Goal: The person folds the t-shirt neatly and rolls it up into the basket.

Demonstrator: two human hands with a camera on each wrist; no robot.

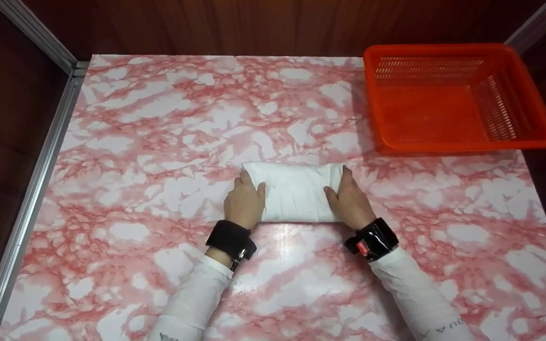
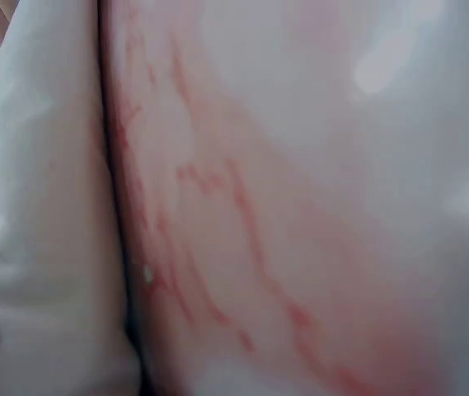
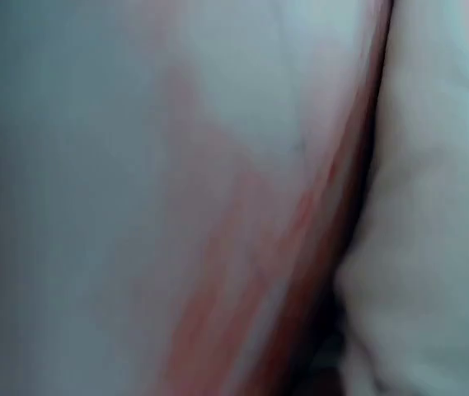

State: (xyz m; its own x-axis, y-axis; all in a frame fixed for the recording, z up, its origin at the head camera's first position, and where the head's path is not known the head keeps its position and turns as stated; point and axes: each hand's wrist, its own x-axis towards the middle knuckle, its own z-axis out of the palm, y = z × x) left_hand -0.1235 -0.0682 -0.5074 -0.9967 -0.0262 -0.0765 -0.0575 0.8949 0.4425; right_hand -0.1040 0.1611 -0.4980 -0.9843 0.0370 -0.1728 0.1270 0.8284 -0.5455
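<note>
A folded white cloth [image 1: 296, 192] lies in a compact rectangle near the middle of the head view. At its left end, my left hand [image 1: 243, 202] holds it, thumb on top and fingers along the outer edge. My right hand [image 1: 352, 202] grips the right end in the same manner. The fingers' undersides are hidden. In the left wrist view the thick folded edge of the cloth [image 2: 44, 198] fills the left side. The right wrist view has the cloth [image 3: 432, 190] along its right side.
The tabletop [image 1: 126, 232] has a red and white marbled pattern. An orange plastic basket [image 1: 462, 146] with slotted walls stands at the back right. Dark brown panels [image 1: 235, 28] border the table at the back and sides, with a metal rail [image 1: 40, 180] at the left.
</note>
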